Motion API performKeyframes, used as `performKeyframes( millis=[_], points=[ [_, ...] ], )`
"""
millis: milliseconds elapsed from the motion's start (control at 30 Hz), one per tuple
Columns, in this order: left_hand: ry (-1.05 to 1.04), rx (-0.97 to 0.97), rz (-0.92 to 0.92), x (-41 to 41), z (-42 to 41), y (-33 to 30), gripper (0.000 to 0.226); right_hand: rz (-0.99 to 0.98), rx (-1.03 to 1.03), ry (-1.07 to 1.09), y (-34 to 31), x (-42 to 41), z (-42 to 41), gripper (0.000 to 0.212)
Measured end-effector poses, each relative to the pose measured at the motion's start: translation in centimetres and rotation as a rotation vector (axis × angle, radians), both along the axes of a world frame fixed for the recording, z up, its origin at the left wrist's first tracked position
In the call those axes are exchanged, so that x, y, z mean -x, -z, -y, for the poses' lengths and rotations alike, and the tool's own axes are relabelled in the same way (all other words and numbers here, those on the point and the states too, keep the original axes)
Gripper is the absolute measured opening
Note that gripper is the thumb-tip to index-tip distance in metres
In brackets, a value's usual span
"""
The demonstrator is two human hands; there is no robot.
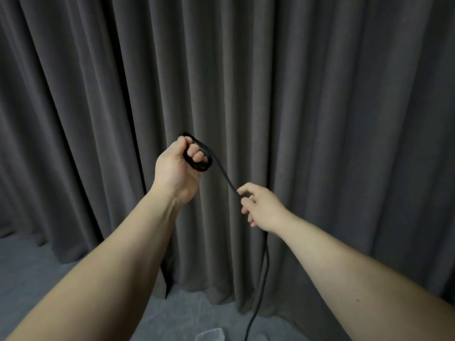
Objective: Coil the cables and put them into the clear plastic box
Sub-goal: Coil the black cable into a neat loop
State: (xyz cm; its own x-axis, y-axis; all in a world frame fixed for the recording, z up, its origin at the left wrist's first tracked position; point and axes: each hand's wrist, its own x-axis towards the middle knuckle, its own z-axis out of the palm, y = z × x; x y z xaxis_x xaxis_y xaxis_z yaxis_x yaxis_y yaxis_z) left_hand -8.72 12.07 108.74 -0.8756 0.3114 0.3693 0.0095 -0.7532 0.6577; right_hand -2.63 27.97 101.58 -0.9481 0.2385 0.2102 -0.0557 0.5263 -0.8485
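Observation:
My left hand [176, 166] is raised in front of me and grips a small coil of black cable [222, 172] wound around its fingers. From the coil the cable runs down and right to my right hand [262, 206], which pinches it between thumb and fingers. Below that hand the loose length hangs down toward the floor and leaves the view at the bottom. The corner of a clear plastic box [211, 335] shows at the bottom edge, on the floor between my forearms.
A dark grey pleated curtain [320, 107] fills the background close behind my hands. Grey carpet floor [29, 271] lies at the lower left and along the bottom.

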Motion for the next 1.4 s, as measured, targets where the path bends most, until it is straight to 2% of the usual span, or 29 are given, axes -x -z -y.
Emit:
performKeyframes(
  millis=[100,167,233,300,367,433,533,633,700,767,833,900,967,1100,1200,1300,1333,1400],
  points=[
    [-0.151,0.192,-0.17,0.5,-0.5,1.0,0.026,-0.015,-0.619,-0.103,-2.5,-0.6,0.5,0.037],
    [-0.235,0.406,-0.306,0.7,-0.5,1.9,0.024,-0.047,-0.787,-0.187,-4.6,-1.3,1.4,0.045],
    [-0.256,0.586,-0.403,0.6,-0.2,2.7,0.022,-0.136,-0.825,-0.217,-6.5,-1.9,2.0,0.048],
    [-0.244,0.68,-0.46,0.3,0.0,3.3,0.02,-0.258,-0.723,-0.231,-7.7,-2.3,2.0,0.042],
    [-0.186,0.694,-0.478,-0.3,-0.1,3.6,0.02,-0.358,-0.46,-0.229,-8.1,-2.5,1.8,0.03],
    [-0.133,0.69,-0.461,-0.8,-0.2,3.7,0.021,-0.444,-0.315,-0.168,-7.9,-2.4,1.6,0.022],
    [-0.06,0.664,-0.418,-1.3,-0.5,4.0,0.025,-0.522,-0.243,-0.042,-7.2,-1.9,1.2,0.026],
    [0.015,0.604,-0.332,-2.1,-0.9,3.9,0.033,-0.521,-0.182,-0.021,-6.8,-1.8,1.4,0.025],
    [0.025,0.606,-0.345,-2.6,-1.0,3.8,0.03,-0.513,-0.126,-0.044,-7.0,-1.9,1.2,0.02],
    [0.017,0.63,-0.377,-2.8,-0.9,3.9,0.025,-0.428,-0.119,-0.117,-7.5,-2.1,0.6,0.015],
    [-0.009,0.674,-0.389,-3.0,-0.8,4.1,0.03,-0.312,-0.184,-0.181,-7.6,-2.2,-0.1,0.019],
    [-0.046,0.687,-0.385,-3.3,-0.9,4.3,0.033,-0.286,-0.142,-0.201,-7.3,-2.1,-0.3,0.021],
    [-0.063,0.661,-0.371,-3.4,-0.9,4.4,0.034,-0.349,-0.03,-0.162,-6.7,-2.0,-0.2,0.02],
    [-0.048,0.614,-0.375,-3.3,-0.8,4.0,0.033,-0.546,0.046,-0.036,-5.9,-1.9,0.1,0.012],
    [0.008,0.531,-0.315,-3.5,-0.6,3.7,0.029,-0.663,-0.087,0.011,-5.2,-1.6,0.6,0.009],
    [0.053,0.459,-0.249,-4.0,-0.4,3.6,0.031,-0.692,-0.178,0.019,-3.9,-1.4,0.5,0.019],
    [0.062,0.448,-0.236,-4.2,-0.4,3.6,0.034,-0.654,-0.13,0.013,-3.7,-1.4,0.5,0.022],
    [0.08,0.437,-0.25,-4.5,-0.4,3.3,0.039,-0.528,0.091,-0.038,-3.4,-1.3,1.0,0.025]
  ],
)
